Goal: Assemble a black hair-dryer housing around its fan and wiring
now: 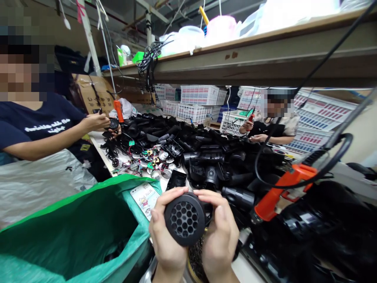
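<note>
Both my hands hold a round black part with a honeycomb grille [184,219] up in front of me, its grille facing the camera. My left hand [168,239] is closed around the left side, fingertips over the top edge. On the other side my right hand [221,236] curls its fingers against the right and upper rim. Whatever lies behind the part is hidden. Below and between my wrists is a round container of small dark screws [196,255]. An orange electric screwdriver [277,192] with a black cable hangs to the right of my right hand.
A green-lined bag [138,239] stands open at left. Piled black plastic housings [206,153] and small circuit boards with wires [153,161] cover the table. A co-worker [44,125] sits left, another [272,125] across. A shelf [265,59] spans overhead; white crates [203,95] stand behind.
</note>
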A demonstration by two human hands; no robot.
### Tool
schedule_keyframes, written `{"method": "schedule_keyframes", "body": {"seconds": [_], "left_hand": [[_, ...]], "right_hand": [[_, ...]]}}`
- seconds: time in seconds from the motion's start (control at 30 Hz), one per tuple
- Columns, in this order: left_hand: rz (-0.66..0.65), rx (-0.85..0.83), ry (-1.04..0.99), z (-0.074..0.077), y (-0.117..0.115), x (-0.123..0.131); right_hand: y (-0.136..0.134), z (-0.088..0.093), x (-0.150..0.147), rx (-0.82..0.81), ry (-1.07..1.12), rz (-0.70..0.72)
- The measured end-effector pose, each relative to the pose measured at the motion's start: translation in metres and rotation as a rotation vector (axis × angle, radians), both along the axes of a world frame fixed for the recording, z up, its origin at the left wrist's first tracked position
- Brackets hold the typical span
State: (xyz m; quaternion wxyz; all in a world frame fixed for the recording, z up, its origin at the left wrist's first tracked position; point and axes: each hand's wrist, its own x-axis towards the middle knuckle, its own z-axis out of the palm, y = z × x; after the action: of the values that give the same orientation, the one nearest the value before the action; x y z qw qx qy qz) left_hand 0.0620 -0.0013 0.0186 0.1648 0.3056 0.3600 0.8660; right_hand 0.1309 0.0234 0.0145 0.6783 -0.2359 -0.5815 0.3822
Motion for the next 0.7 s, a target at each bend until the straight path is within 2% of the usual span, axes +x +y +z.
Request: {"method": "schedule_keyframes", "body": {"seconds": [0.13, 0.23, 0.4, 0.53, 0.7], "left_hand": [[0.067, -0.013, 0.259, -0.008, -0.006, 0.004], [0.05, -0.031, 0.332, -0.007, -0.011, 0.009], [0.02, 0.024, 0.286, 0.001, -0.011, 0.019], [-0.081, 0.096, 0.185, 0.003, -0.005, 0.02], [-0.248, 0.119, 0.08, 0.015, -0.002, -0.006]], "right_hand": [[-0.01, 0.008, 0.003, 0.087, 0.016, 0.003], [-0.009, 0.008, 0.005, 0.084, 0.081, -0.051], [-0.012, 0.016, 0.008, 0.084, 0.15, -0.033], [-0.011, 0.023, 0.013, 0.134, 0.059, -0.099], [0.009, 0.03, 0.024, 0.166, -0.252, 0.109]]}}
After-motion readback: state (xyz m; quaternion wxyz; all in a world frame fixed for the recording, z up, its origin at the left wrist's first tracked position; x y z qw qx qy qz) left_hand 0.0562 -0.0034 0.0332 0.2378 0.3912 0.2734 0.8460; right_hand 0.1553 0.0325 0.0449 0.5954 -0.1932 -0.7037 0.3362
